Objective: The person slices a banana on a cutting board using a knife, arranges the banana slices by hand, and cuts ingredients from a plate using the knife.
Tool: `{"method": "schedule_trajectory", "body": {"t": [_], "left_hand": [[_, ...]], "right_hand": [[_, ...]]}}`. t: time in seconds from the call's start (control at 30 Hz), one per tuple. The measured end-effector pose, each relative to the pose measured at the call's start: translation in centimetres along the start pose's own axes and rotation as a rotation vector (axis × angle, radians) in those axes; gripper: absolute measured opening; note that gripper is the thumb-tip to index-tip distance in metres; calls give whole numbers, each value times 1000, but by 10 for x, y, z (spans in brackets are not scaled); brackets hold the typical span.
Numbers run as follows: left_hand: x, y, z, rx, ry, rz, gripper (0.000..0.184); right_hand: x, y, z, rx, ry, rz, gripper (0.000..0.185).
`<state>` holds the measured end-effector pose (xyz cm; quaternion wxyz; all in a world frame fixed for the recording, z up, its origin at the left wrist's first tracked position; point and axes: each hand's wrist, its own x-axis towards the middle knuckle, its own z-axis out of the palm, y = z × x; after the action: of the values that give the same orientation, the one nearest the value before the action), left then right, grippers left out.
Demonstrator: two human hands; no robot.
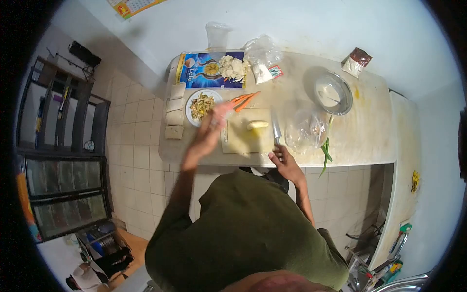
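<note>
Dark olive-green shirt [253, 228], plain as far as I can see, loose, soft creases across the back. Left sleeve [170, 233] looks short, same green, darker in shadow; right sleeve [328, 241] also stops short. Forearms bare. Left hand [209, 134] bare, motion-blurred; right hand [286, 165] bare too. Black lower garment [275, 179], just a patch on the far side of the shirt.

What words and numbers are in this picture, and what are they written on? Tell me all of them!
"Lele": big letters on the blue sheet; its smaller print is unreadable.
Poster on the wall: has markings, too small to read.
Brown-and-white packet: no readable words.
Red-edged label: too blurred to read.
No numbers are readable.
</note>
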<state>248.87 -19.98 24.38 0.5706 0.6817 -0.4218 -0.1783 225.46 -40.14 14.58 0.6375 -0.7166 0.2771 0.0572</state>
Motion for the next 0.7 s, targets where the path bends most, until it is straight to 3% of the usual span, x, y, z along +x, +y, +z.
{"method": "schedule_trajectory", "body": {"t": [0.03,0.1,0.17,0.2,0.3,0.33,0.53,0.67,0.7], "left_hand": [[-13,-23,21,-86,-109,-84,54],[-37,-25,63,-370,-200,-300,66],[-53,-40,89,-339,-321,-219,87],[-53,-37,95,-508,-322,-164,96],[-54,-30,81,-630,-290,-177,88],[-51,-26,74,-690,-323,-173,91],[-56,-29,72,-783,-416,-135,106],[-65,-27,73,-1253,-556,-107,120],[-66,-22,71,-1275,-589,-91,122]], "right_hand": [[-3,-13,6,-13,-7,-81,81],[-3,-35,14,-46,-10,-253,88],[3,-52,20,63,-179,-344,95],[5,-57,21,114,-275,-389,98],[15,-56,22,161,-377,-410,107],[17,-61,23,283,-481,-416,117],[23,-70,25,272,-604,-491,124],[12,-48,1,589,-790,-290,135],[3,-60,3,682,-863,-358,141]]}}
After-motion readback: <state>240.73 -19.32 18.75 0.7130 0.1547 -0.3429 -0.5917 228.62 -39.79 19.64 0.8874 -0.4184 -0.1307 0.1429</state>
